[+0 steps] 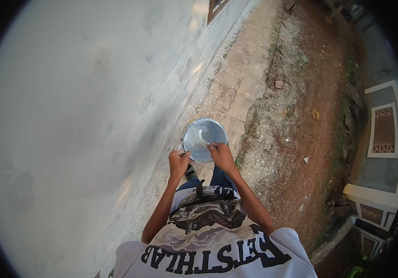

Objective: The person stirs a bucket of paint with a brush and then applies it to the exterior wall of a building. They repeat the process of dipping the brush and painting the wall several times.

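Observation:
A round bucket (204, 124) with a pale blue-white inside hangs in front of my body, above the paved strip. My left hand (179, 162) is closed at the bucket's near left rim, by what looks like its handle. At the near right rim my right hand (221, 155) is closed around a thin tool. The tool's pale curved end (201, 135) shows inside the bucket. Its exact kind is too small to tell, and the fingertips of both hands are partly hidden.
A large whitish-grey wall (83, 116) fills the left side. Beside it runs a paved strip (236, 88), then rough gravel and reddish soil (319, 116). A small brick piece (279, 85) lies on the ground. A building with a window (384, 130) stands at the right.

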Demonstrator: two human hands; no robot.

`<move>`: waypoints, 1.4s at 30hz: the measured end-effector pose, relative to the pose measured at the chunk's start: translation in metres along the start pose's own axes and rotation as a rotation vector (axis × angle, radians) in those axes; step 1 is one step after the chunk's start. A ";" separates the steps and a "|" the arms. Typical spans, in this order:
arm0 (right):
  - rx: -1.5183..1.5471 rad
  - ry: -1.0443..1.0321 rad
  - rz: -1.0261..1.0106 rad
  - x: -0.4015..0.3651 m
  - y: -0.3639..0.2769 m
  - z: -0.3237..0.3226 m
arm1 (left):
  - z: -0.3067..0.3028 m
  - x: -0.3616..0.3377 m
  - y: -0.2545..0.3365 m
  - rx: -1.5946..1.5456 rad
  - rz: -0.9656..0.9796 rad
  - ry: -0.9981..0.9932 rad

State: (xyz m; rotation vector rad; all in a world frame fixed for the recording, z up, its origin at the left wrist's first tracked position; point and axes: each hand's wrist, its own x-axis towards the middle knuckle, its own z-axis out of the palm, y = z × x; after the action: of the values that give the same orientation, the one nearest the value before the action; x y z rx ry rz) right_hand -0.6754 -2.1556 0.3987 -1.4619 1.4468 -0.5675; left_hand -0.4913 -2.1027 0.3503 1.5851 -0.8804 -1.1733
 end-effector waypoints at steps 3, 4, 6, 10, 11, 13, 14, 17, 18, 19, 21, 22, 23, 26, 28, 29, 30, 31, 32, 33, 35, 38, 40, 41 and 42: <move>0.176 -0.080 0.140 0.024 0.005 -0.033 | 0.026 0.021 0.007 0.006 -0.010 0.032; 0.173 -0.091 0.127 0.032 0.007 -0.043 | 0.037 0.028 0.016 -0.001 -0.025 0.045; 0.425 -0.125 0.160 0.049 0.010 -0.059 | 0.059 0.042 0.027 -0.011 -0.032 0.079; 0.553 -0.197 0.241 0.083 0.017 -0.101 | 0.097 0.068 0.043 -0.025 -0.039 0.146; 0.553 -0.205 0.241 0.090 0.016 -0.113 | 0.105 0.074 0.047 -0.023 -0.040 0.154; 0.591 -0.246 0.271 0.104 0.014 -0.138 | 0.119 0.085 0.054 0.018 -0.095 0.146; 0.584 -0.257 0.271 0.111 0.011 -0.150 | 0.128 0.091 0.056 0.013 -0.098 0.157; 0.584 -0.240 0.348 0.128 0.012 -0.174 | 0.150 0.102 0.064 -0.054 -0.093 0.225; 0.571 -0.250 0.334 0.137 0.016 -0.179 | 0.157 0.105 0.067 -0.025 -0.100 0.243; 0.560 -0.260 0.320 0.144 0.020 -0.183 | 0.163 0.107 0.070 0.006 -0.108 0.258; 0.546 -0.269 0.301 0.152 0.023 -0.186 | 0.174 0.111 0.069 0.010 -0.110 0.265; 0.535 -0.269 0.271 0.158 0.022 -0.188 | 0.179 0.116 0.070 0.013 -0.098 0.264; 0.535 -0.274 0.273 0.163 0.021 -0.190 | 0.184 0.120 0.070 0.014 -0.101 0.269; 0.562 -0.306 0.263 0.171 0.019 -0.192 | 0.191 0.126 0.078 -0.015 -0.127 0.263; 0.622 -0.326 0.292 0.177 0.022 -0.193 | 0.190 0.131 0.077 -0.001 -0.149 0.284; 0.623 -0.325 0.300 0.178 0.024 -0.193 | 0.189 0.134 0.076 0.000 -0.156 0.281; 0.643 -0.311 0.330 0.180 0.024 -0.194 | 0.188 0.138 0.073 -0.010 -0.167 0.265; 0.664 -0.297 0.357 0.180 0.024 -0.196 | 0.185 0.142 0.072 -0.020 -0.175 0.249; 0.664 -0.293 0.361 0.182 0.025 -0.197 | 0.183 0.146 0.069 -0.021 -0.178 0.245; 0.693 -0.298 0.370 0.185 0.028 -0.199 | 0.182 0.150 0.069 -0.070 -0.177 0.245; 0.726 -0.290 0.389 0.191 0.032 -0.201 | 0.178 0.160 0.069 -0.118 -0.184 0.231; 0.790 -0.272 0.388 0.202 0.027 -0.200 | 0.169 0.176 0.071 -0.046 -0.255 0.227; 0.764 -0.203 0.405 0.211 0.014 -0.197 | 0.162 0.191 0.066 -0.089 -0.176 0.215; 0.750 -0.190 0.398 0.217 0.014 -0.196 | 0.158 0.199 0.065 -0.082 -0.180 0.195; 0.761 -0.170 0.403 0.220 0.012 -0.194 | 0.154 0.207 0.065 -0.091 -0.216 0.191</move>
State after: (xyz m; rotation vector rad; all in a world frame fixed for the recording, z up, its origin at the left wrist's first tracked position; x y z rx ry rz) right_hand -0.8055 -2.4185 0.4060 -0.5864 1.1547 -0.6249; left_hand -0.5815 -2.3526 0.3396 1.7156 -0.5357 -1.1699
